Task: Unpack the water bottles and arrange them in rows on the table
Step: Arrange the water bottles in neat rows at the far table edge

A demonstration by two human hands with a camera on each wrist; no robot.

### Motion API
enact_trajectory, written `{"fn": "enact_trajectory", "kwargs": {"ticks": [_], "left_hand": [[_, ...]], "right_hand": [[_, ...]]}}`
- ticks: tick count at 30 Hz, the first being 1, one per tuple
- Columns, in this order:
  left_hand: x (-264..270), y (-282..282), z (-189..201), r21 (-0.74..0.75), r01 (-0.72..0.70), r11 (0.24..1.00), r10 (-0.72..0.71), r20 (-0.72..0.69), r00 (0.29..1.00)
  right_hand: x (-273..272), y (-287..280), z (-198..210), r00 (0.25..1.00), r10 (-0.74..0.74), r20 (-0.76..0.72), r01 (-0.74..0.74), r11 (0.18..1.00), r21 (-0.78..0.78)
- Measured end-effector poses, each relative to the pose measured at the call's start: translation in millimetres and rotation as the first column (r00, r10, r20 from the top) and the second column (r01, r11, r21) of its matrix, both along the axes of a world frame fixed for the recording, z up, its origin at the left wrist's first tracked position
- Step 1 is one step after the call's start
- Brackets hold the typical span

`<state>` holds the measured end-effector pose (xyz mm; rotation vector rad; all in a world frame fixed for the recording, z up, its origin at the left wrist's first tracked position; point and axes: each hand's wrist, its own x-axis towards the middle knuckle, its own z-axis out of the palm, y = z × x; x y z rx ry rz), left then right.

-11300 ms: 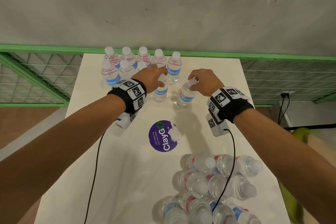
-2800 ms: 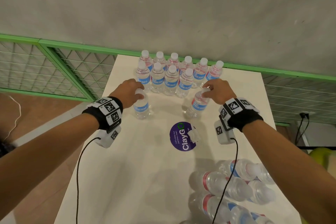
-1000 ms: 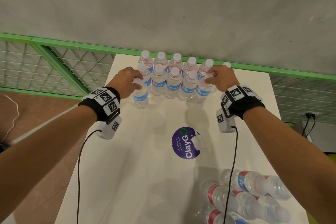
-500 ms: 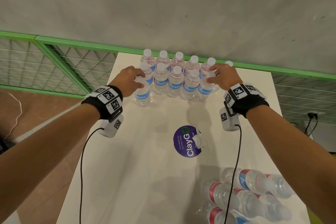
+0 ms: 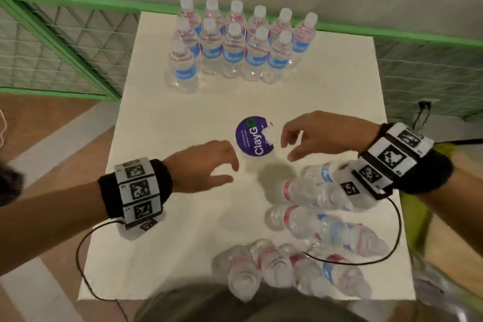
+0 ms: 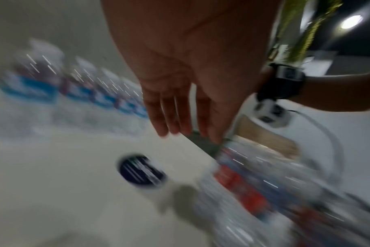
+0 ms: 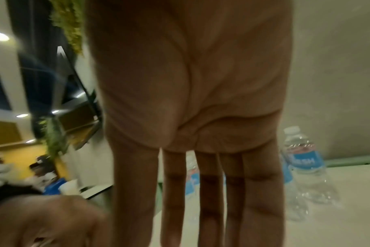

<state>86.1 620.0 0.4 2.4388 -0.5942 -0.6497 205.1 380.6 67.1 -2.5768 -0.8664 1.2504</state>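
Observation:
Several clear water bottles with blue labels stand upright in rows (image 5: 236, 42) at the far end of the white table (image 5: 162, 243); one more bottle (image 5: 182, 66) stands at the front left of them. Several bottles lie on their sides in a pile (image 5: 321, 227) at the near right. My left hand (image 5: 209, 167) hovers over the table's middle, fingers relaxed and holding nothing. My right hand (image 5: 308, 136) hovers just above the pile, fingers loosely spread and holding nothing. The right wrist view shows straight fingers (image 7: 203, 192) and an upright bottle (image 7: 304, 165) beyond.
A round purple ClayGo sticker (image 5: 254, 136) with a white scrap lies mid-table between my hands. A green wire-mesh railing (image 5: 60, 42) runs behind and left of the table, against a grey wall. Cables trail from both wrist cameras across the near table.
Both hands have let go of the bottles they set into the rows and drawn back toward me, to mid-table. The view has tilted down onto the lying pile.

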Motion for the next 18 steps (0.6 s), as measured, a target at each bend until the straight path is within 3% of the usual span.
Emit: {"fn": "enact_trajectory", "kwargs": {"ticks": [3,5,10,15,18], "left_hand": [[-61,-33,5,-0.043,0.310,0.950,-0.310,-0.261,0.914],[-87,-47,6,-0.053,0.429,0.902,-0.423,-0.308,0.852],[-110,-62,1,-0.062,0.519,0.853,-0.519,-0.219,0.827],[-114,-77,-4,0.041,0.606,0.794,-0.599,-0.119,0.792],[-105,-74,-4,0.041,0.568,0.822,-0.560,-0.115,0.820]], "right_hand": [[-48,-16,-7,0.990,0.137,-0.045,-0.142,0.980,-0.139],[-64,-24,-12,0.989,0.148,-0.021,-0.149,0.972,-0.183],[-78,-35,-27,0.993,0.109,0.047,-0.098,0.974,-0.202],[-80,-38,-40,0.991,0.058,0.119,-0.041,0.989,-0.140],[-74,-35,-41,0.989,0.031,0.145,-0.018,0.996,-0.087]]}}
